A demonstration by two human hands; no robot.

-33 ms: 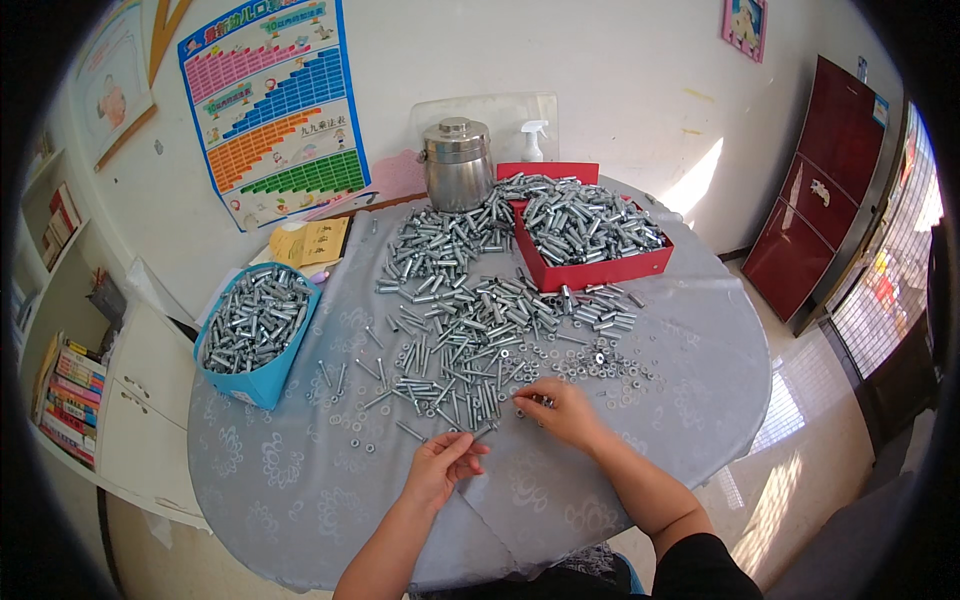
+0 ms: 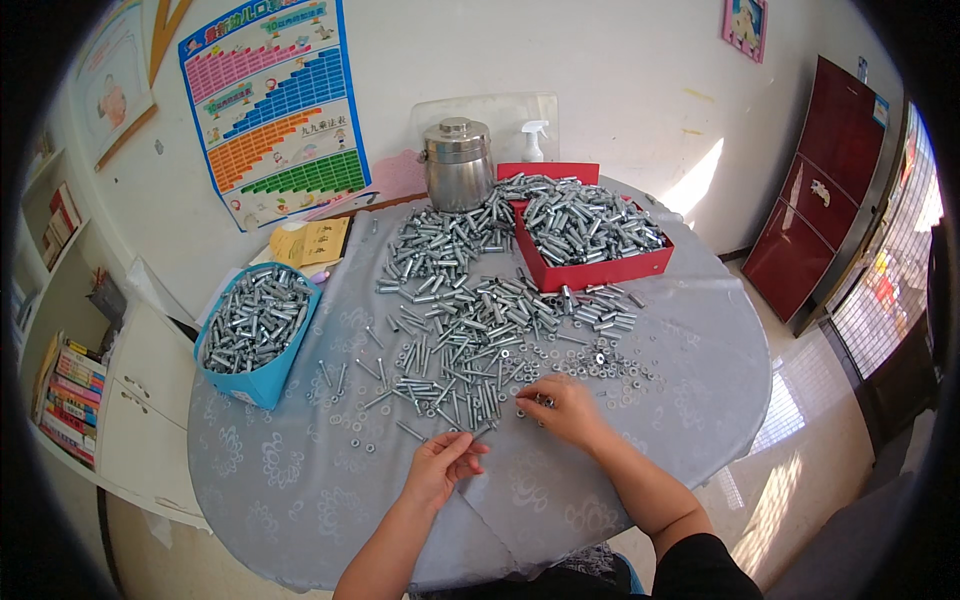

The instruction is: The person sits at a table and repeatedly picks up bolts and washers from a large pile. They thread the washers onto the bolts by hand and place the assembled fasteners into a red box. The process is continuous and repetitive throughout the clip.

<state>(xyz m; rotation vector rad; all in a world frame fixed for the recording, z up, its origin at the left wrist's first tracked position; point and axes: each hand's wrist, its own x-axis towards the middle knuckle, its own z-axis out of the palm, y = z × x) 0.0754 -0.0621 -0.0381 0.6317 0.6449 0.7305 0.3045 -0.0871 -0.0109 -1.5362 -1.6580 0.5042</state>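
My left hand (image 2: 440, 470) is closed near the table's front, its thumb and fingertips pinching a silver bolt (image 2: 483, 432) that points up and to the right. To its right my right hand (image 2: 562, 410) is curled palm-down, with small metal nuts (image 2: 545, 401) showing between its fingers. Just beyond both hands lies a cluster of long bolts (image 2: 484, 400), several side by side. Loose nuts and washers (image 2: 610, 368) are scattered beyond my right hand. Behind them spreads a large heap of sleeve-type bolts (image 2: 490, 305).
A red box (image 2: 600, 275) heaped with bolts stands at the back right, and a blue bin (image 2: 255, 385) full of them at the left. A steel pot (image 2: 458, 170) and a white spray bottle (image 2: 533, 140) stand at the back of the grey-covered table (image 2: 290, 500). A yellow paper (image 2: 310, 243) lies back left.
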